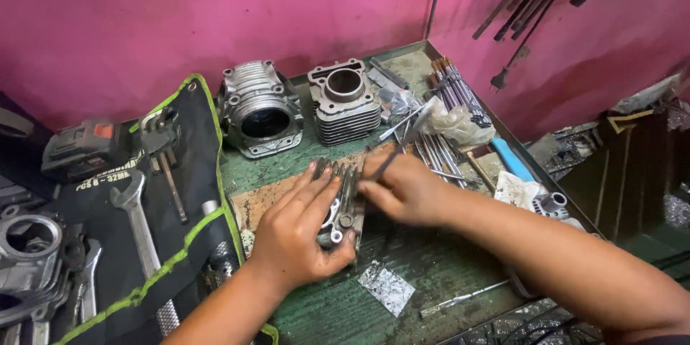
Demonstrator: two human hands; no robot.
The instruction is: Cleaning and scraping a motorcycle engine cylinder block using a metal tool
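From the head camera, two bare hands work on a green bench (402, 259) by a pink wall (215, 14).

The left hand (298, 233) lies flat on a finned metal engine part (343, 212) in the middle of the bench. Its fingers are stretched out and a little spread, and they press on the top of the part. The thumb hooks around the near end.

The right hand (406, 188) is just beside it, touching the same part from the right side. Its fingers are pinched together on a thin dark tool (394, 154) that sticks up and away toward the wall.

The part rests on a brown board (262, 198). Behind it stand two grey engine cylinders (302, 104), side by side, with ribs around them.

On the left lies a black tool roll (194, 172) with a bright green edge. A white label with dark print sits on it near the top left. A big silver wrench (140, 223) lies on the roll. A dark power tool (83, 147) with an orange patch sits at its far end.

On the right are a crumpled clear plastic bag (453, 122), a bundle of thin metal rods (449, 83) and a blue handle (512, 159). A small shiny grey sheet (387, 287) lies flat near the front edge.
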